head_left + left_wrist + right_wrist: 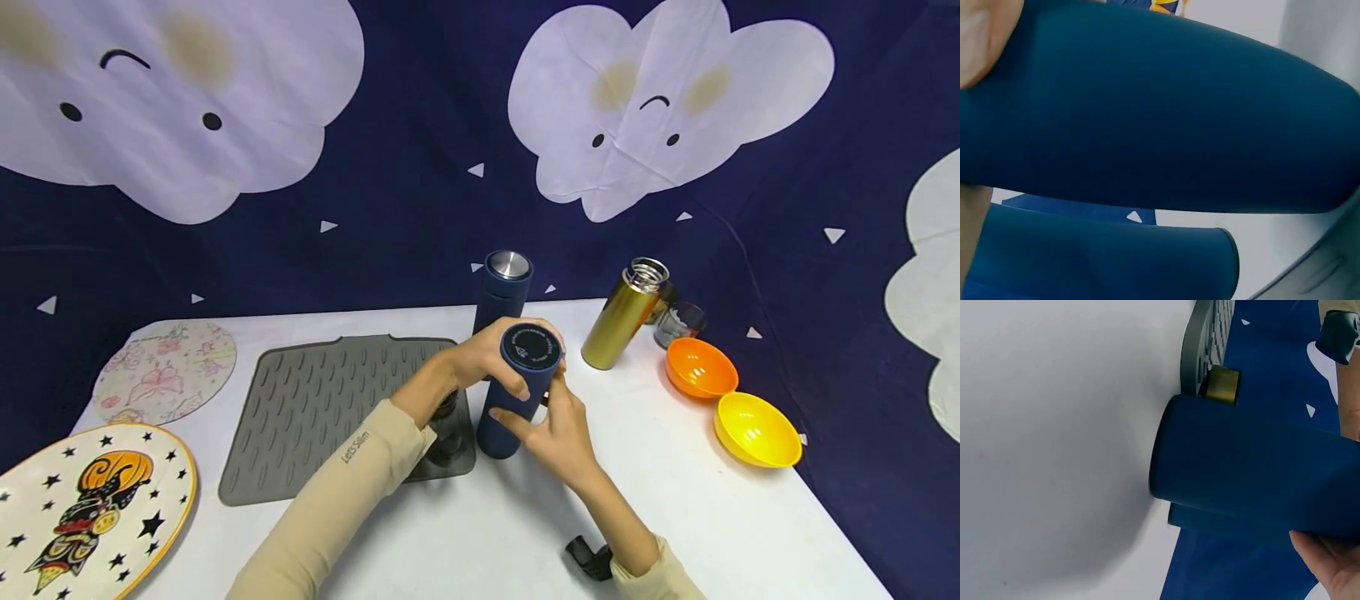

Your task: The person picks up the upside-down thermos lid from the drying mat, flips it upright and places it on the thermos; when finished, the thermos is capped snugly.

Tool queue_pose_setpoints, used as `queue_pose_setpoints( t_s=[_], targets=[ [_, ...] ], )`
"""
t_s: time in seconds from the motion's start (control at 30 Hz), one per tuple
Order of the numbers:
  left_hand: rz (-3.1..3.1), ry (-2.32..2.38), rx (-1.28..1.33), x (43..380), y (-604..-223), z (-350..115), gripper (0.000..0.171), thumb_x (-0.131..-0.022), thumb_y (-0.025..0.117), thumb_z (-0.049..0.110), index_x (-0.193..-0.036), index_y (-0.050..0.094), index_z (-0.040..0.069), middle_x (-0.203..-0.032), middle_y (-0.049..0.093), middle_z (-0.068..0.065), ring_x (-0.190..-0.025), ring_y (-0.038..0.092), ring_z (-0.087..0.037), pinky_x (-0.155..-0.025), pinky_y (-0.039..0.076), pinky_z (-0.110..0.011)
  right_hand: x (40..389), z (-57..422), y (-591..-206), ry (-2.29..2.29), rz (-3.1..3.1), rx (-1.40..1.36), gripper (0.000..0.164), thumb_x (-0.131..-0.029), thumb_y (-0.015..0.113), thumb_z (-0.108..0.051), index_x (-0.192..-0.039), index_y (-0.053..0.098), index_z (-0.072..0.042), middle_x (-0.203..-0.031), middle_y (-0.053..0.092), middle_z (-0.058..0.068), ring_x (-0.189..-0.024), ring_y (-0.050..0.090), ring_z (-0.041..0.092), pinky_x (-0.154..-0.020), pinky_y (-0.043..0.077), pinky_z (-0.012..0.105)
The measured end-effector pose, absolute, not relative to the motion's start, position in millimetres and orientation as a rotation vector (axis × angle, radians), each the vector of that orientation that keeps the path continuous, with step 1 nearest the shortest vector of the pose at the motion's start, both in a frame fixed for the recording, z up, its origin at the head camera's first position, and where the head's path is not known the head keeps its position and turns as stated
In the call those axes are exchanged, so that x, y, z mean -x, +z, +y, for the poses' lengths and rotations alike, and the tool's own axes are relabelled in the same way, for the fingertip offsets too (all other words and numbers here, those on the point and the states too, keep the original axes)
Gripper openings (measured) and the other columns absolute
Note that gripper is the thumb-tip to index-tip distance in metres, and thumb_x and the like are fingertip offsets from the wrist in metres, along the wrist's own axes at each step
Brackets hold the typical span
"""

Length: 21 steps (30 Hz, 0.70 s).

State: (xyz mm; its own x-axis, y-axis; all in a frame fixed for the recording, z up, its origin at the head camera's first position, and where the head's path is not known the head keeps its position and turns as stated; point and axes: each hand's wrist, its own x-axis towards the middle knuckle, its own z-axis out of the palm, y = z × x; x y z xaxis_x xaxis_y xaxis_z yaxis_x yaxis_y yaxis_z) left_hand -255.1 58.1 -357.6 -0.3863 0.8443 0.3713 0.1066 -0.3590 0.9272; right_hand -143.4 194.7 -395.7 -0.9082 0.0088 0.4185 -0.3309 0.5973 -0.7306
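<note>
Both hands hold a dark blue insulated bottle upside down, its black base disc with white print facing up. My left hand wraps the raised base end. Lower on the body, my right hand grips with its thumb across the near side. The bottle's lower end is at the white tabletop; whether it touches cannot be told. Close behind stands a second blue bottle, upright with a steel-topped lid, partly hidden by the left hand. In the right wrist view a small gold piece shows beyond the held bottle.
A grey ridged mat lies at left, near a round floral mat and a cat-patterned plate. At right stand a lidless gold bottle, a clear glass, an orange bowl and a yellow bowl.
</note>
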Motion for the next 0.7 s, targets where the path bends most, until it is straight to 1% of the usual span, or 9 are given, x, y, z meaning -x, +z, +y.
queue_pose_setpoints(
  t_s=[0.07, 0.13, 0.2, 0.27, 0.3, 0.37, 0.53, 0.63, 0.7],
  targets=[
    [1.447, 1.809, -1.226, 248.1, -356.4, 52.2, 0.061, -0.065, 0.076, -0.002, -0.123, 0.056, -0.002, -0.111, 0.069, -0.007, -0.107, 0.065, -0.024, -0.1, 0.049, -0.04, 143.2, 194.0, -395.6, 1.263, -2.447, -0.248, 0.076, -0.073, 0.087, -0.017, -0.137, 0.047, -0.011, -0.125, 0.065, 0.012, -0.114, 0.064, 0.031, -0.089, 0.056, 0.05],
    [1.625, 1.824, -1.145, 238.2, -356.0, 42.4, 0.066, -0.072, 0.079, 0.001, -0.132, 0.053, 0.002, -0.121, 0.066, -0.007, -0.116, 0.062, -0.022, -0.106, 0.046, -0.038, 144.6, 194.2, -395.5, 1.289, -2.446, -0.233, 0.078, -0.073, 0.088, -0.017, -0.138, 0.045, -0.012, -0.126, 0.064, 0.012, -0.115, 0.063, 0.032, -0.088, 0.056, 0.052],
    [1.813, 1.84, -1.073, 228.8, -359.3, 28.7, 0.069, -0.077, 0.08, 0.005, -0.139, 0.049, 0.006, -0.132, 0.061, -0.008, -0.124, 0.058, -0.022, -0.111, 0.042, -0.037, 147.8, 195.1, -394.5, 1.299, -2.436, -0.213, 0.077, -0.073, 0.088, -0.017, -0.137, 0.045, -0.01, -0.125, 0.064, 0.014, -0.114, 0.064, 0.035, -0.088, 0.056, 0.054],
    [1.996, 1.846, -1.013, 222.0, -367.2, 12.1, 0.071, -0.081, 0.08, 0.008, -0.143, 0.046, 0.007, -0.14, 0.056, -0.011, -0.131, 0.052, -0.024, -0.114, 0.038, -0.037, 153.7, 197.7, -392.3, 1.284, -2.422, -0.181, 0.075, -0.073, 0.088, -0.017, -0.135, 0.046, -0.006, -0.124, 0.064, 0.016, -0.113, 0.064, 0.037, -0.09, 0.055, 0.054],
    [2.083, 1.845, -0.978, 219.7, -372.9, 3.1, 0.072, -0.081, 0.08, 0.009, -0.144, 0.045, 0.006, -0.143, 0.053, -0.013, -0.135, 0.049, -0.026, -0.116, 0.036, -0.037, 157.9, 200.0, -391.0, 1.274, -2.415, -0.154, 0.075, -0.073, 0.088, -0.018, -0.134, 0.046, -0.004, -0.123, 0.064, 0.017, -0.113, 0.064, 0.037, -0.091, 0.054, 0.054],
    [2.237, 1.816, -0.901, 216.7, -386.6, -14.9, 0.072, -0.082, 0.08, 0.01, -0.144, 0.044, 0.003, -0.146, 0.05, -0.018, -0.137, 0.046, -0.032, -0.117, 0.034, -0.041, 168.6, 205.4, -387.8, 1.249, -2.4, -0.085, 0.075, -0.072, 0.089, -0.019, -0.132, 0.046, -0.001, -0.123, 0.064, 0.02, -0.113, 0.064, 0.038, -0.094, 0.052, 0.053],
    [2.547, 1.572, -0.603, 211.3, -420.7, -47.2, 0.079, -0.08, 0.083, 0.016, -0.145, 0.042, 0.0, -0.146, 0.048, -0.024, -0.135, 0.045, -0.043, -0.113, 0.038, -0.051, 205.4, 221.3, -379.9, 1.194, -2.368, 0.044, 0.074, -0.073, 0.088, -0.022, -0.128, 0.045, 0.002, -0.118, 0.064, 0.023, -0.111, 0.063, 0.04, -0.095, 0.049, 0.052],
    [2.632, 1.432, -0.502, 211.2, -435.0, -53.0, 0.086, -0.076, 0.086, 0.018, -0.147, 0.04, -0.001, -0.147, 0.047, -0.023, -0.135, 0.044, -0.044, -0.11, 0.038, -0.056, 226.6, 228.0, -378.0, 1.162, -2.363, 0.094, 0.074, -0.075, 0.087, -0.026, -0.129, 0.045, 0.002, -0.118, 0.063, 0.024, -0.11, 0.061, 0.041, -0.094, 0.048, 0.053],
    [2.645, 1.387, -0.493, 212.4, -440.8, -52.2, 0.091, -0.074, 0.087, 0.018, -0.148, 0.039, -0.002, -0.147, 0.046, -0.023, -0.136, 0.043, -0.044, -0.111, 0.037, -0.058, 237.8, 231.7, -379.7, 1.144, -2.375, 0.135, 0.076, -0.076, 0.086, -0.028, -0.132, 0.043, 0.002, -0.12, 0.062, 0.025, -0.112, 0.06, 0.043, -0.095, 0.047, 0.055]
  ],
)
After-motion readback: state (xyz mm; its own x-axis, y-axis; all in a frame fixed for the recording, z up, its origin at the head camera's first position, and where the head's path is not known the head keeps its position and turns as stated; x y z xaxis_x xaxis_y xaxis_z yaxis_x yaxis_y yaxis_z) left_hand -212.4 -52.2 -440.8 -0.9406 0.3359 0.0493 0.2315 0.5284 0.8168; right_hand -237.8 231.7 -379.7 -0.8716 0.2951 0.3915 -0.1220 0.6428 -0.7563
